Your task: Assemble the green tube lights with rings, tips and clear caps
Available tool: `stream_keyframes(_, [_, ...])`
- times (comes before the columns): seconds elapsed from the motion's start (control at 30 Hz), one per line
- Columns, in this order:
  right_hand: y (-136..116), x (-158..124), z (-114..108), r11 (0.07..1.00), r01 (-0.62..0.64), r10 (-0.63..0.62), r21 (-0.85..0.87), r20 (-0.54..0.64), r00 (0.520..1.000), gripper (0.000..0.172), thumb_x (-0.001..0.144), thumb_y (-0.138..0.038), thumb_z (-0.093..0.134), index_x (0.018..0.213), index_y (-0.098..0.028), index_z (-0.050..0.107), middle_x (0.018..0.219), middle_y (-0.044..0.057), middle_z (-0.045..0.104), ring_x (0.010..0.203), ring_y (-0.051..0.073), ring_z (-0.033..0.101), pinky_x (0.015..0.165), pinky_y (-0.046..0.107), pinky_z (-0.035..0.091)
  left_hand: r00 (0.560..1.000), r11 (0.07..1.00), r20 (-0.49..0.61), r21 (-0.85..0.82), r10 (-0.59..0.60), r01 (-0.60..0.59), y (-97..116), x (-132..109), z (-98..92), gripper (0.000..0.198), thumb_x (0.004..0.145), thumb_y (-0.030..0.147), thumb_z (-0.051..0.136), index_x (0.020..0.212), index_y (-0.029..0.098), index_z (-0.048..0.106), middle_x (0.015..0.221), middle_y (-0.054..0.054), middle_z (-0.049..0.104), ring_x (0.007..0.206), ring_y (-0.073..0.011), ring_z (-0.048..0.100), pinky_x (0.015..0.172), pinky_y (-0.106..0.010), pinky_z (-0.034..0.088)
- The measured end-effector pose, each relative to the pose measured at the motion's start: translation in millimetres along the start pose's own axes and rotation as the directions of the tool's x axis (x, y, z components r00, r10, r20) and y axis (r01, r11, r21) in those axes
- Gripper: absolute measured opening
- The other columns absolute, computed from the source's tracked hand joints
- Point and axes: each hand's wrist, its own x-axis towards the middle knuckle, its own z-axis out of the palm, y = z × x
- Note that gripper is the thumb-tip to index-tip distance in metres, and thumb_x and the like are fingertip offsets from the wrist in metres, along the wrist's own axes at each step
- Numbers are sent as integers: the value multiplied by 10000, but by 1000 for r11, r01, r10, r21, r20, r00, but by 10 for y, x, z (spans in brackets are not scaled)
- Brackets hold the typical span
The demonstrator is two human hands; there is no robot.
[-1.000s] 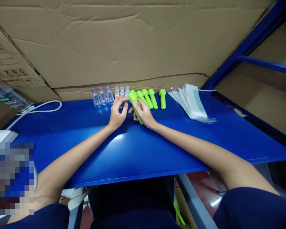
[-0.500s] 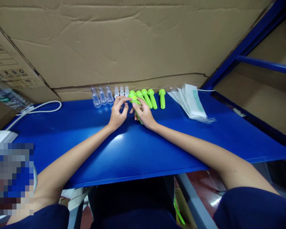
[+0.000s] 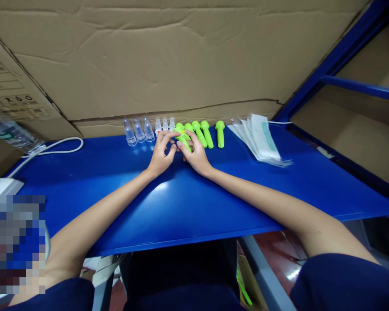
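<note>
My right hand is closed round a lime-green plastic handle with a rounded head and a yellow band at its top. The handle slants, its lower end partly hidden by my fingers. From the other side, my left hand has its curled fingertips against the head; its thumb stands a little off. Just behind lie several similar green handles, with one apart to the right. Three small clear nozzle-like caps stand behind my left hand, partly covered by it.
Three larger clear bottle-shaped covers stand at the back left of the blue table. White flat packets lie fanned out at the right. A white cable curls at the left. Cardboard walls the back.
The green handle has turned in my right hand, and its lower end no longer sticks out below the fingers. Both hands stay in nearly the same place.
</note>
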Motion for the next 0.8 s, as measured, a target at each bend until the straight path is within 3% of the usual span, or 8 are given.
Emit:
stream_keyframes(0.17, [35, 7, -9, 999, -45, 45, 12, 9, 999, 559, 937, -580, 614, 1345, -240, 440, 805, 9, 609, 481, 115, 518, 395, 256, 433, 998, 1000, 59, -15, -12, 13, -19, 12, 5, 369, 905, 131, 515, 1240, 252, 609, 1201, -89, 571, 912, -146, 622, 762, -283, 547])
stream_keyframes(0.37, [100, 26, -9, 992, -109, 109, 65, 11, 994, 599, 922, -623, 605, 1323, -237, 382, 868, -3, 627, 422, 71, 488, 372, 232, 396, 967, 987, 256, -153, -17, 58, -11, 12, 28, 486, 974, 206, 468, 1452, 290, 446, 1183, -88, 688, 805, -147, 686, 691, -271, 567])
stream_keyframes(0.5, [113, 48, -1, 984, -123, 123, 126, 2, 992, 626, 885, -646, 630, 1275, -238, 360, 818, -37, 618, 402, 70, 487, 358, 214, 389, 968, 989, 251, -135, -30, 66, -33, 22, 23, 482, 993, 257, 467, 1472, 301, 428, 1203, -84, 691, 855, -157, 686, 753, -293, 572])
stream_keyframes(0.6, [115, 65, 2, 976, -144, 144, 164, 11, 989, 582, 893, -642, 605, 1224, -240, 344, 769, -62, 601, 405, 75, 496, 354, 201, 390, 977, 999, 207, 7, -50, 50, -112, 59, -56, 543, 965, 245, 507, 1495, 282, 391, 1216, -96, 679, 880, -171, 677, 879, -362, 550])
stream_keyframes(0.7, [103, 71, 3, 972, -154, 151, 178, 29, 988, 553, 908, -622, 590, 1211, -238, 333, 783, -61, 616, 413, 74, 503, 359, 196, 399, 986, 952, 150, 304, -74, 25, -222, 139, -218, 563, 923, 215, 524, 1476, 223, 420, 1322, -138, 634, 1145, -272, 623, 1044, -481, 448])
stream_keyframes(0.8, [81, 64, 6, 975, -147, 141, 167, 50, 989, 557, 913, -609, 596, 1229, -230, 338, 785, -60, 622, 410, 74, 502, 359, 200, 405, 985, 878, 142, 478, -95, 15, -327, 234, -391, 563, 877, 203, 537, 1436, 200, 474, 1411, -165, 587, 1300, -354, 520, 1075, -554, 383])
